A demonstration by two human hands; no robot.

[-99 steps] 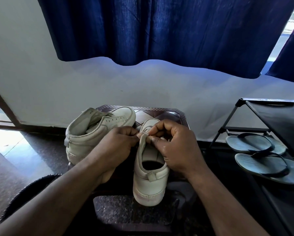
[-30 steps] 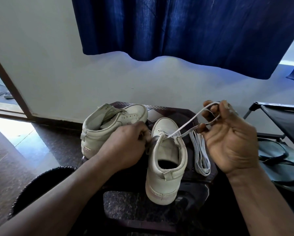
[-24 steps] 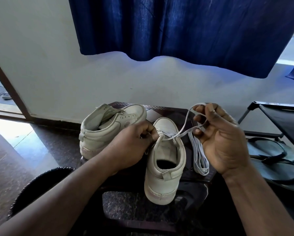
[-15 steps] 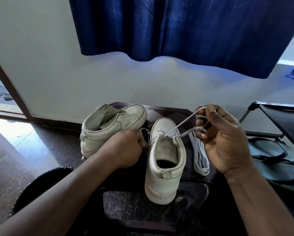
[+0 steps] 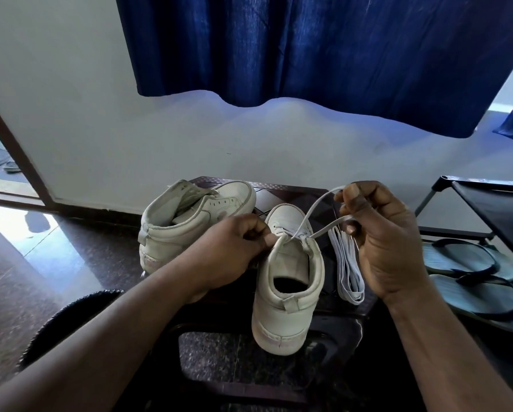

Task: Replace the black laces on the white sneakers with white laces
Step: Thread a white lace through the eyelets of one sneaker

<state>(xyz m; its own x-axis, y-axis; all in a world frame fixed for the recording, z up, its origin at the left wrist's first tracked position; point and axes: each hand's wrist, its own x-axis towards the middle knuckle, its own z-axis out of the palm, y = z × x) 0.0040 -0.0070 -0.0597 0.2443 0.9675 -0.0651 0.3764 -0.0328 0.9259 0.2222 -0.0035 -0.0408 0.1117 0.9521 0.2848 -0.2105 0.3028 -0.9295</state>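
Note:
A white sneaker (image 5: 288, 295) stands heel toward me on a dark stool (image 5: 282, 193). My right hand (image 5: 383, 236) pinches a loop of white lace (image 5: 323, 230) that runs from the sneaker's top eyelets up and to the right. My left hand (image 5: 231, 248) grips the left side of the sneaker's collar, fingers curled at the eyelets. A second white sneaker (image 5: 189, 215) leans on its side to the left, without a lace. A folded bundle of white lace (image 5: 348, 269) lies on the stool right of the near sneaker. No black lace is visible.
A black shoe rack (image 5: 487, 209) stands at the right with two dark flip-flops (image 5: 475, 281) beside it. A dark rounded object (image 5: 71, 316) sits at lower left. A blue curtain (image 5: 308, 55) hangs over the white wall behind. An open doorway is at far left.
Since 3.3 s ago my right hand has pulled a lace loop out to the right of the sneaker. In the last second it wavered slightly; my left hand stayed on the collar.

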